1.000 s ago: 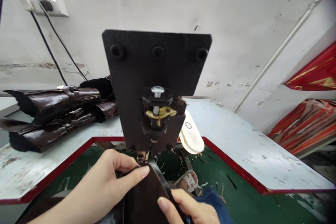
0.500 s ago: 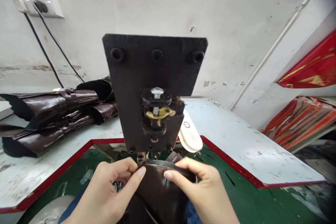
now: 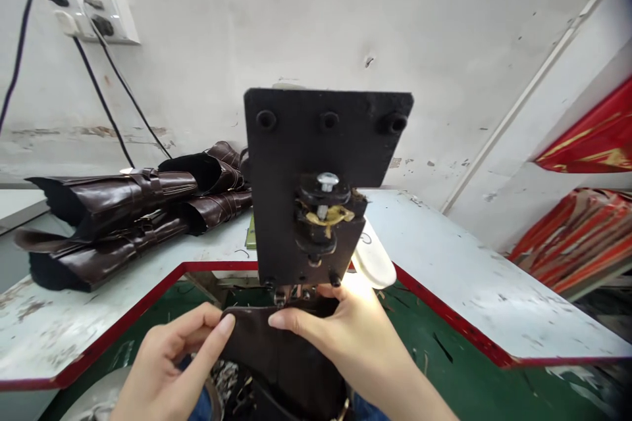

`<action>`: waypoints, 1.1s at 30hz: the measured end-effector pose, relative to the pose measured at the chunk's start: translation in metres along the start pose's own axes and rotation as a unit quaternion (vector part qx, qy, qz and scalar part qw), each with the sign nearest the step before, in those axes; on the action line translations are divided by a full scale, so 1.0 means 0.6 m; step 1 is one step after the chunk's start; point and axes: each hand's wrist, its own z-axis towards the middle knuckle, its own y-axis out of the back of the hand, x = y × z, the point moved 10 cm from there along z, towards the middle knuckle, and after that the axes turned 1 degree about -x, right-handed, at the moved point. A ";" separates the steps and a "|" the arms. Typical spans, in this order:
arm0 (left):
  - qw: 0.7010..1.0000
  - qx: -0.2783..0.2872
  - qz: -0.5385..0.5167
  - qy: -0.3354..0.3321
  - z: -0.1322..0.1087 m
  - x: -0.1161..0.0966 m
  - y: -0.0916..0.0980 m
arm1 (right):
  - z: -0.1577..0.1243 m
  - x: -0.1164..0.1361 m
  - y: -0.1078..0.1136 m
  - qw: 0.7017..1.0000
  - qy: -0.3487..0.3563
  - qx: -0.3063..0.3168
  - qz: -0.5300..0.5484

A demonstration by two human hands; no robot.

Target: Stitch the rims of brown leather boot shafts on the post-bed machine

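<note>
One smooth, curve-edged leathery piece (image 3: 284,355)

Straight ahead, blocked by black machine head (image 3: 284,158); close beneath it, narrow gap, taken up by dark leather piece (image 3: 281,355) and right hand (image 3: 355,335). Just right of machine head, crowded by white lamp (image 3: 378,263). Farther right, wide passage over table (image 3: 459,276), bounded at back by wall (image 3: 306,13). Left, barred by piled leather tubes (image 3: 133,200), with cords (image 3: 105,102) behind. Between left hand (image 3: 175,358) and machine head, small open space above leather edge.
</note>
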 end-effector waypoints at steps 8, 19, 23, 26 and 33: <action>0.992 0.032 0.109 -0.055 0.017 -0.050 -0.014 | 0.004 0.003 -0.017 1.000 -0.010 0.015 0.015; 0.986 0.106 0.131 -0.013 0.043 -0.039 -0.047 | -0.016 -0.022 0.082 0.973 -0.067 0.067 -0.211; 0.992 0.055 0.115 -0.001 0.033 -0.033 -0.021 | -0.024 -0.030 0.097 0.976 -0.055 0.047 -0.205; 0.992 0.040 0.123 0.010 0.032 -0.020 -0.003 | -0.023 -0.024 0.077 0.977 -0.031 0.041 -0.207; 0.992 0.022 0.127 0.012 0.020 0.007 0.014 | -0.003 0.016 0.056 0.982 0.006 0.066 -0.175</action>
